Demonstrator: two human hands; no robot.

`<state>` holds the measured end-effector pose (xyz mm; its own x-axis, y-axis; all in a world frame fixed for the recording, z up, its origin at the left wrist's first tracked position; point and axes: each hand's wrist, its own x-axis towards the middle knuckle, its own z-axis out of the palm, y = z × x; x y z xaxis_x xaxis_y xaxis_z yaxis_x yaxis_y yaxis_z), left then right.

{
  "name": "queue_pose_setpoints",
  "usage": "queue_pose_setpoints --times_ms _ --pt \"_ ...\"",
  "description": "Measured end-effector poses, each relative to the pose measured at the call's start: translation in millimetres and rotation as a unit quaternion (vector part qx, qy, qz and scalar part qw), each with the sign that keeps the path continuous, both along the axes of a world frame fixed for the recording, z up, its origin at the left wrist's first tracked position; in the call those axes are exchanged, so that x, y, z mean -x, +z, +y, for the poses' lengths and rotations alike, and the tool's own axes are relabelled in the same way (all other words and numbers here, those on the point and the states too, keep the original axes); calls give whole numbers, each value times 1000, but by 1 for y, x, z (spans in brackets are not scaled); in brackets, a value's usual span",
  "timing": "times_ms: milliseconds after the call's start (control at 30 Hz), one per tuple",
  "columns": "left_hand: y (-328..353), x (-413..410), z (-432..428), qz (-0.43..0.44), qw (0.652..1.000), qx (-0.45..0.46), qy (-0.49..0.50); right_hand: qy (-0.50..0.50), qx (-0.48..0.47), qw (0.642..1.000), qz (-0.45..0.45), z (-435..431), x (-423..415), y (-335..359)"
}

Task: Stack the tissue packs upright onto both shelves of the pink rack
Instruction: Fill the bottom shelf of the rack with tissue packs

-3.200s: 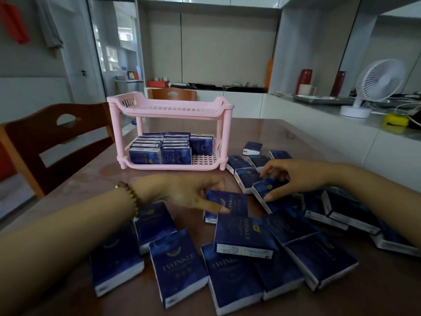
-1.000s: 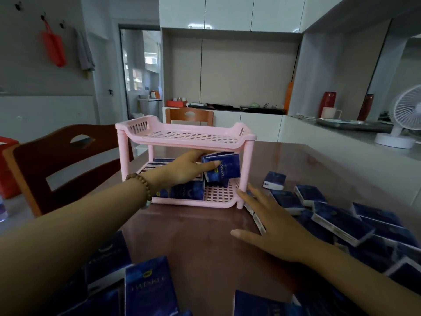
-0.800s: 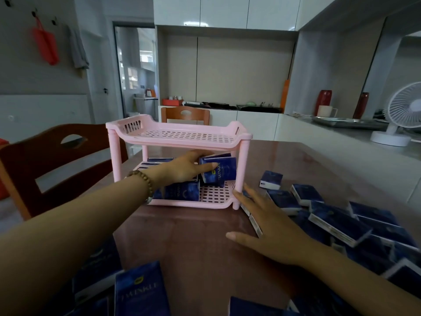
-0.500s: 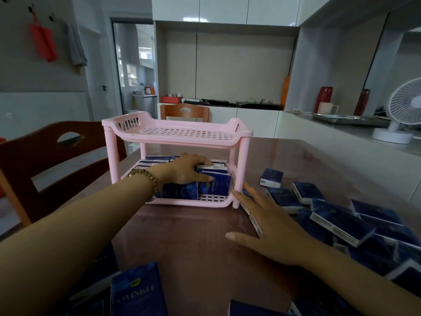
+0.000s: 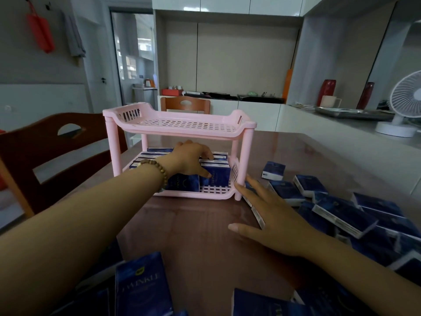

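Note:
The pink rack [image 5: 247,160] stands mid-table with a bare top shelf [image 5: 182,124]. Its lower shelf holds several dark blue tissue packs standing upright. My left hand [image 5: 191,160] reaches under the top shelf and rests on the rightmost front pack [image 5: 217,175], fingers on its top edge and thumb on its face. My right hand [image 5: 271,215] lies flat on the table with fingers spread, fingertips near the rack's right front leg, partly over loose packs. More loose tissue packs [image 5: 337,213] lie scattered to the right and along the near edge [image 5: 141,286].
A wooden chair [image 5: 45,153] stands at the table's left side, another chair [image 5: 185,104] behind the rack. A white counter on the right carries a white fan [image 5: 403,106], a cup and red bottles. The brown table [image 5: 193,233] runs between rack and near packs.
My left hand carried a pack from the table into the lower shelf and set it upright at the right front. My right hand moved from the loose packs to lie flat by the rack.

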<state>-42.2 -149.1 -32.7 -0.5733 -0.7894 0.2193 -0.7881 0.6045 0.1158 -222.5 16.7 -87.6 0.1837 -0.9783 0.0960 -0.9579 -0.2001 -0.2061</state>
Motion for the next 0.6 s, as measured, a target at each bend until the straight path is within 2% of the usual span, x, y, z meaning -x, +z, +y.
queue_pose_setpoints --times_ms 100,367,600 --pt "-3 1 0 14 1000 0 3 2 0 1000 -1 1 0 0" --pt "-4 -9 9 91 993 -76 -17 18 17 999 -31 1 0 2" --pt "1 -25 34 95 993 -66 -14 18 -18 999 -47 7 -3 14"
